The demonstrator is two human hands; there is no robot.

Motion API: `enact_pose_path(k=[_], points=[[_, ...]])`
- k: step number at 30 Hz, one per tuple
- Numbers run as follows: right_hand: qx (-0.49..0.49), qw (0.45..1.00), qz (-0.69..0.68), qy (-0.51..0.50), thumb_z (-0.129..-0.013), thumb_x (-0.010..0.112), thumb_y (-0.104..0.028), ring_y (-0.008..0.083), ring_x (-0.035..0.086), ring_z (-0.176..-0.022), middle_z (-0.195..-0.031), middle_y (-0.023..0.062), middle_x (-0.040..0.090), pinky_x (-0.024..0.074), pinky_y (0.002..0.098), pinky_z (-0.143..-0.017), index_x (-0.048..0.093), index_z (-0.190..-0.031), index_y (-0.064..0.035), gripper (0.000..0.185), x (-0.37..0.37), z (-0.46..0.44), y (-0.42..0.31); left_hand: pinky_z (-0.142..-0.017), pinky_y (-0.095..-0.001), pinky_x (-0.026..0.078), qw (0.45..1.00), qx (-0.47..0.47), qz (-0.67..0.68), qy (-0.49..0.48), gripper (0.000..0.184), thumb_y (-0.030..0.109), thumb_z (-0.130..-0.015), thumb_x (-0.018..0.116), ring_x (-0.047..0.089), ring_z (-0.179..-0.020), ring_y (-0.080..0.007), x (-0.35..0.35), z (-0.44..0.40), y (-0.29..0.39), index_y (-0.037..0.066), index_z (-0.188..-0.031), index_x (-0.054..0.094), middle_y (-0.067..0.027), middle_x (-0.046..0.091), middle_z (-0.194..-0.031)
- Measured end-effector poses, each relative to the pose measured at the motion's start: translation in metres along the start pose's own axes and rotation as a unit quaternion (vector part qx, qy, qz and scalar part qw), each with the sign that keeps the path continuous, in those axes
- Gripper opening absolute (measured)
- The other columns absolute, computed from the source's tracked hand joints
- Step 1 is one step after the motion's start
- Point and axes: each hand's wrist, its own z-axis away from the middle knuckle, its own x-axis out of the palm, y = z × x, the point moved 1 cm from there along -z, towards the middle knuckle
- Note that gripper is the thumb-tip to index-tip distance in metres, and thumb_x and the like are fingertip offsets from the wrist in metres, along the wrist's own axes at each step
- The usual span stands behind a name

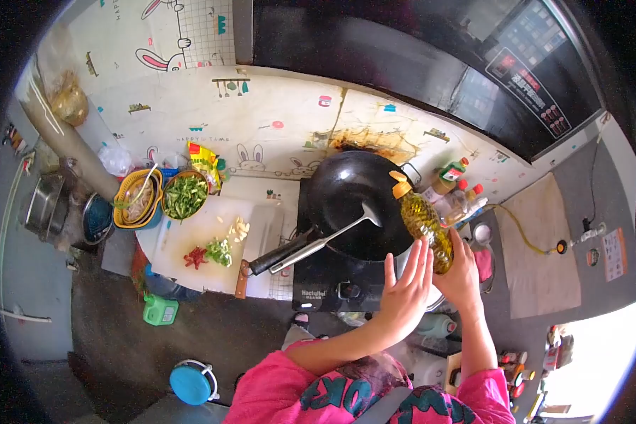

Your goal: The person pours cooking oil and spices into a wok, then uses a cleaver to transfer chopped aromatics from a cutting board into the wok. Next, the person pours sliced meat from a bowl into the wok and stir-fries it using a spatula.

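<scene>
My right hand (461, 275) is wrapped round the lower part of an oil bottle (425, 222) with a yellow cap, tilted over the right edge of the black wok (350, 205). My left hand (408, 293) is beside the bottle, its fingers stretched out and close to the bottle's lower side. Whether they touch it is hard to tell. A metal spatula (325, 240) rests in the wok, its handle alongside the wok's black handle (283, 252). The wok stands on the black stove (325, 293).
Left of the stove, a white cutting board (173, 258) bears chopped green, red and pale pieces, with a knife (242, 279) at its edge. Behind it are a bowl of cut greens (185, 196) and a yellow basket (136, 198). Several bottles (449, 187) stand right of the wok.
</scene>
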Motion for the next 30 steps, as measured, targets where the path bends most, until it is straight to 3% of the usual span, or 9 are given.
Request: enact_pose_path(k=[7,15,18,30], points=[[-0.017,0.998,0.049,-0.029,-0.061,0.072,-0.032,0.0364,0.053,-0.094,-0.102,0.0204,0.054,0.0440,0.0422,-0.081,0.040,-0.125,-0.0008,0.078,-0.004,-0.024,-0.007,-0.101,-0.0581,0.008,1.000,-0.024,0.002,0.012,0.056,0.016,-0.077,0.049,0.024,-0.132,-0.0228,0.008,-0.012,-0.011,-0.005,-0.128,0.038,-0.0173,0.030,-0.139],[-0.020,0.996,0.074,-0.045,-0.060,0.072,-0.032,0.0356,0.052,-0.099,-0.109,0.0193,0.051,0.0424,0.0429,-0.083,0.039,-0.127,-0.0027,0.080,-0.004,-0.032,-0.008,-0.101,-0.0588,0.006,0.999,-0.026,0.011,0.024,0.056,0.014,-0.076,0.049,0.023,-0.133,-0.0241,0.014,-0.015,-0.016,-0.005,-0.127,0.038,-0.0182,0.029,-0.140],[-0.043,0.995,0.085,-0.022,-0.062,0.072,-0.027,0.0365,0.054,-0.093,-0.102,0.0215,0.055,0.0450,0.0416,-0.080,0.042,-0.123,0.0007,0.073,-0.006,-0.033,-0.012,-0.101,-0.0590,0.006,0.999,-0.026,0.021,0.024,0.055,0.013,-0.076,0.049,0.022,-0.133,-0.0242,0.014,-0.016,-0.016,-0.005,-0.127,0.038,-0.0182,0.029,-0.140],[-0.005,0.997,0.069,-0.045,-0.061,0.072,-0.031,0.0363,0.051,-0.102,-0.113,0.0212,0.051,0.0417,0.0421,-0.087,0.039,-0.127,-0.0018,0.079,-0.006,-0.032,-0.007,-0.102,-0.0585,0.003,0.999,-0.027,0.016,0.018,0.054,0.014,-0.076,0.049,0.022,-0.133,-0.0235,0.014,-0.017,-0.014,-0.004,-0.126,0.040,-0.0167,0.031,-0.139]])
